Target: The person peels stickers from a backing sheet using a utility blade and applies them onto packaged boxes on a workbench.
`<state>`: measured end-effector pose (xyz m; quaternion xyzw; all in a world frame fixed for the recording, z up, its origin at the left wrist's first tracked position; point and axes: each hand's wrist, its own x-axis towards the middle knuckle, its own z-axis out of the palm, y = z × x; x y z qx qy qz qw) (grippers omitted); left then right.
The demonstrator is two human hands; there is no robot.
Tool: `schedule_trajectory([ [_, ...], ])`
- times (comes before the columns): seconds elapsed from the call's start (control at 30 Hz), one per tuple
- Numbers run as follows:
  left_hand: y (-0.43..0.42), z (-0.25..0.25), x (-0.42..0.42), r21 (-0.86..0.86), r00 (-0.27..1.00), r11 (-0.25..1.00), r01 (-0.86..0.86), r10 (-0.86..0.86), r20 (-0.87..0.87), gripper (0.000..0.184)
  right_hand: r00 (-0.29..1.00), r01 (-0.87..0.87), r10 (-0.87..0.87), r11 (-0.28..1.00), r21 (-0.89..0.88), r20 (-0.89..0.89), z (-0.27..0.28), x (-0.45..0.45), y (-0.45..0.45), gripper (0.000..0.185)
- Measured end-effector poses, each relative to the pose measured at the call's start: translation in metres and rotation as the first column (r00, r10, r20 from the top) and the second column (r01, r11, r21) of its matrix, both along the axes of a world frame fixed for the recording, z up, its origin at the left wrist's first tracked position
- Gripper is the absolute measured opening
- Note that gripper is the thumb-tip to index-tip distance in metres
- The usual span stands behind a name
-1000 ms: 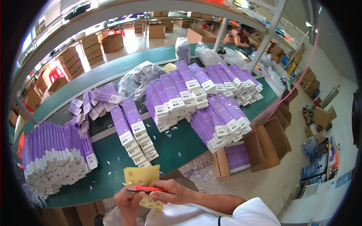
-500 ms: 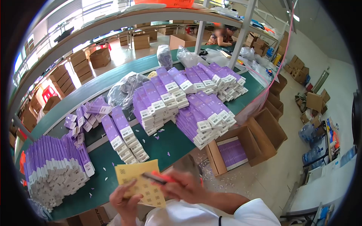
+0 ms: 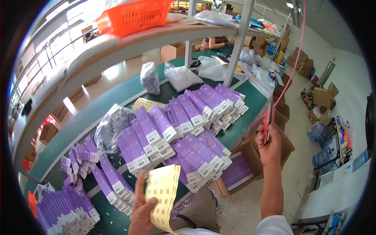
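Note:
My left hand (image 3: 143, 205) grips yellow sticker sheets (image 3: 162, 194) by their left edge, thumb in front. Small dark printed marks run in rows over the sheets. Out to the right, my raised right hand (image 3: 270, 141) is closed around a red and black cutter (image 3: 268, 124), which points upward. Between the hands and beyond them, stacks of purple and white boxes (image 3: 188, 154) lie on the green table (image 3: 129, 94). Upright rows of the same purple pieces (image 3: 66, 207) stand at the lower left.
Cardboard cartons (image 3: 250, 156) stand on the floor by the table's right end. A shelf post (image 3: 239, 45) rises at the far edge, and an orange basket (image 3: 135, 17) sits on the shelf. A pink hose (image 3: 294, 64) hangs on the right. Another person's arm (image 3: 215, 43) shows at the back.
My right hand has moved away from the sheets, up and to the right, with the cutter. My left hand has raised the sheets slightly. The view has shifted, showing the orange basket more fully.

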<state>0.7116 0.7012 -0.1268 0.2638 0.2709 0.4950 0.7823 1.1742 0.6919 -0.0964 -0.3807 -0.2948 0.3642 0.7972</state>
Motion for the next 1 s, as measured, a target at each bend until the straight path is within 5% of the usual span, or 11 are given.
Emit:
schedule_trajectory([
  [0.1,0.002,0.023,0.035,-0.179,0.992,0.977,0.119,-0.123,-0.010,0.098,0.951,0.093,-0.182,0.940,-0.329,-0.251,-0.010,0.020,-0.004,0.031],
  [0.27,0.003,0.048,0.104,-0.293,0.893,0.871,0.395,-0.288,0.346,0.059,0.902,-0.171,-0.048,0.873,-0.458,-0.429,-0.053,0.101,-0.042,0.029],
  [0.33,-0.001,0.072,0.140,-0.375,0.920,0.862,0.340,-0.222,0.324,0.051,0.888,-0.228,-0.017,0.852,-0.471,-0.460,-0.043,0.129,-0.051,0.031],
  [0.43,-0.013,0.094,0.181,-0.427,0.967,0.874,0.232,-0.159,0.199,0.040,0.927,-0.193,-0.064,0.765,-0.615,-0.370,0.017,0.147,-0.038,0.033],
  [0.53,-0.029,0.115,0.210,-0.482,0.999,0.875,0.042,-0.034,0.025,0.037,0.935,-0.277,0.069,0.754,-0.595,-0.348,0.050,0.182,-0.011,0.034],
  [0.67,-0.036,0.124,0.221,-0.459,0.996,0.886,-0.069,0.090,0.025,0.031,0.945,-0.290,0.150,0.798,-0.529,-0.292,0.056,0.231,0.060,0.028],
  [0.83,-0.029,0.146,0.219,-0.459,0.962,0.866,-0.199,0.263,0.079,0.027,0.998,-0.060,0.065,0.899,-0.435,-0.004,0.102,0.267,0.175,0.024],
  [1.0,-0.012,0.124,0.208,-0.505,0.967,0.851,-0.142,0.228,0.112,0.035,0.993,0.048,-0.006,0.936,-0.349,0.122,0.159,0.289,0.247,0.029],
])
